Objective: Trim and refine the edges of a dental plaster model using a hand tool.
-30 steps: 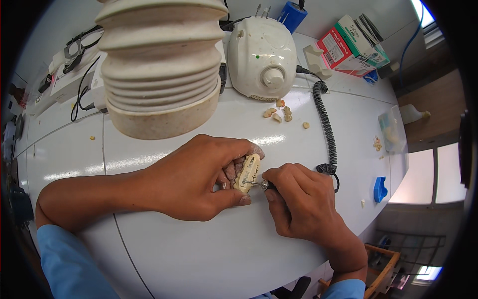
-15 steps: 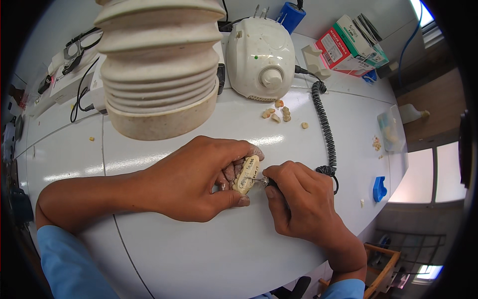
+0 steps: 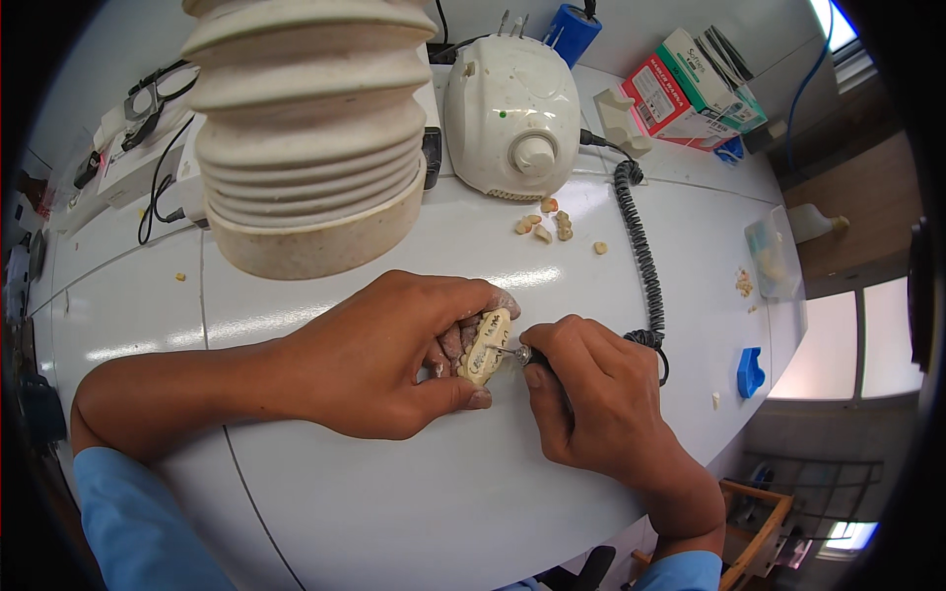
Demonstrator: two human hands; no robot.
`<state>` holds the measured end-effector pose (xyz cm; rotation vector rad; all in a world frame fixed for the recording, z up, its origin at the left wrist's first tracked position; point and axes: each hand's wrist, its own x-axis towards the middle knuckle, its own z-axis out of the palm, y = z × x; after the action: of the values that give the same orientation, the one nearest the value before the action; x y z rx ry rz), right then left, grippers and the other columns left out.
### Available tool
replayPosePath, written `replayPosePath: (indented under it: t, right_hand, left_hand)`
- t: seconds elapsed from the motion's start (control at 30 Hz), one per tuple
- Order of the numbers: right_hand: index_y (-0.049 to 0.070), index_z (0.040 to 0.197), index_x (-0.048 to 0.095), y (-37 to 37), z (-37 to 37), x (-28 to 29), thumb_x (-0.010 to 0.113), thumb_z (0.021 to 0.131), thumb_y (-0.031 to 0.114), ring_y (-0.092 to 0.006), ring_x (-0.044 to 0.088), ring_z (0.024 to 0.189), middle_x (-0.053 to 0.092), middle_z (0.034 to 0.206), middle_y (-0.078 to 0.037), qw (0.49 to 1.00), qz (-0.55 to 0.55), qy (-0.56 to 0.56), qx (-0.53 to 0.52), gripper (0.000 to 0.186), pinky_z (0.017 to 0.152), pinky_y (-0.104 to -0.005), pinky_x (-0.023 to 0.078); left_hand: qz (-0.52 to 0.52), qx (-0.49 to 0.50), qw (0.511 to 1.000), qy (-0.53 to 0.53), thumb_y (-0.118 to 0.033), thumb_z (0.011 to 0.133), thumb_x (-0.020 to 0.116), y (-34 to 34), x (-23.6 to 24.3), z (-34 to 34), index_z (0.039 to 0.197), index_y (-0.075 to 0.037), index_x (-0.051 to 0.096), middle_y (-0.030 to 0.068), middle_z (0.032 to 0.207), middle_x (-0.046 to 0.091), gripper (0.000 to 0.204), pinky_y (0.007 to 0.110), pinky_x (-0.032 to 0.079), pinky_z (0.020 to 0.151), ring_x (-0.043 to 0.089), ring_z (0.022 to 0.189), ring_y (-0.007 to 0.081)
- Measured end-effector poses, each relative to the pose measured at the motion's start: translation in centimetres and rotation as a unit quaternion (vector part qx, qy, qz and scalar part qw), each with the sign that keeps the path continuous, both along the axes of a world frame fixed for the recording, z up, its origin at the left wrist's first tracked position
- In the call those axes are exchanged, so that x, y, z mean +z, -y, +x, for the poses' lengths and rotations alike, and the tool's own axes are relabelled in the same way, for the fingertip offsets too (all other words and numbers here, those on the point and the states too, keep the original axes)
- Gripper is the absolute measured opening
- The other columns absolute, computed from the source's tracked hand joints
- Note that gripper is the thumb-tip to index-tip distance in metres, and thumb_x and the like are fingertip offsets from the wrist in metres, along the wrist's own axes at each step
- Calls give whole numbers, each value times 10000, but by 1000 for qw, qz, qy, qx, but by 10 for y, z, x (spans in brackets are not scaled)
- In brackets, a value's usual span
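Cream plaster dental model (image 3: 482,364), marked with dark handwriting, is gripped in my left hand (image 3: 384,355), whose fingertips are dusted with pale powder. My right hand (image 3: 601,394) is closed around a rotary handpiece (image 3: 522,355); its thin metal bit reaches the face of the model. A black coiled cord (image 3: 641,256) runs down behind the right hand from a white control unit (image 3: 507,118). The handpiece's body is mostly hidden under my fingers.
A white ribbed duct (image 3: 305,138) hangs over the bench (image 3: 345,502). Small cream pieces (image 3: 564,225) lie behind my hands. At right are a clear container (image 3: 774,251), a blue tray (image 3: 751,372) and coloured boxes (image 3: 680,94); cables and equipment (image 3: 148,98) sit at back left.
My right hand and the handpiece have shifted slightly upward in the picture. My left hand keeps hold of the model with very little movement.
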<state>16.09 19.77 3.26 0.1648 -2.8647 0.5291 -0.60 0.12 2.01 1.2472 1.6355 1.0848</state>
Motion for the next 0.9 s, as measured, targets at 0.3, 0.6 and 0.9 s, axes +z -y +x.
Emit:
replayPosePath:
  t: [0.3,0.6,0.9]
  right_hand:
    - [45,1051,656,-1,0,-2,750,925,56,-237,652,698,622,856,-74,1000,-4,-8,6,157,558,-369,498]
    - [45,1057,651,0,-1,-1,747,926,53,-233,656,703,628,863,-74,1000,-7,-3,-6,162,556,-373,499]
    - [45,1055,650,-1,-1,-2,748,928,54,-238,657,708,622,870,-73,1000,-4,-4,-9,161,553,-373,491]
  left_hand:
    - [10,-3,1000,-24,-116,881,890,0,-2,0,1450,29,610,100,1000,709,651,310,568,753,665,839,166]
    - [-4,-1,1000,2,-110,884,885,0,1,1,1454,35,608,100,1002,710,650,306,566,754,664,837,156]
    - [13,-4,1000,-15,-106,884,885,0,-1,0,1450,32,607,102,1001,711,646,300,568,749,667,833,158]
